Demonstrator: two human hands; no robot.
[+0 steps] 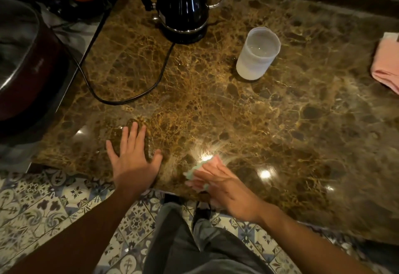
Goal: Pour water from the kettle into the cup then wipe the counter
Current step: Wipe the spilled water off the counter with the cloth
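The kettle (pixel 182 3), a black electric gooseneck, stands upright on its base at the back of the marble counter (pixel 280 122), with its handle turned to the left and its thin spout arching off to the right, toward the far edge. Its long axis runs straight up. The frosted cup (pixel 258 54) stands near it on the right, upright and holding water, so the pouring looks done and the wiping is in hand.

The left hand (pixel 132 157) lies flat and spread on the counter near the front edge, holding nothing. The right hand (pixel 220 184) presses a small pink and pale green cloth (pixel 201 166) under loosely curled fingers; it is blurred, so I cannot tell how firmly it grips.

The kettle's black cord (pixel 121 98) loops across the counter between kettle and hands. A wide sweep toward the back could snag it and tug the kettle, or knock the cup and spill it. A folded pink towel (pixel 386 66) lies at the right edge, well apart.
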